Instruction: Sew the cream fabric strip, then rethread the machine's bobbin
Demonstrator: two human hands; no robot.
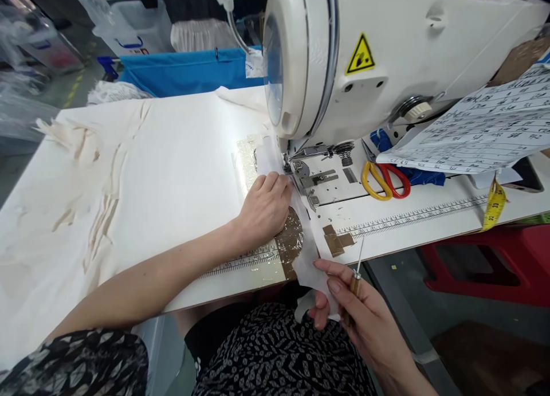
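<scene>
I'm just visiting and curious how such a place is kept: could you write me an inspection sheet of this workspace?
Surface: white tabletop, black-printed ruler markings, patches of shiny brown tape.
Job's things: thin white fabric strip running up to the needle area of the white sewing machine; brown-handled metal awl.
Clutter: scissors with one yellow and one red loop handle; yellow measuring tape; white paper sheet with rows of dark marks; wrinkled cream fabric.
Hands: left hand rests on the strip beside the machine; right hand holds the strip's lower end and the awl.
Cables: nothing seen for certain; a curved white tube beside the machine, purpose unclear.
Surroundings: blue cloth bin, clear plastic box, red plastic stool.
</scene>
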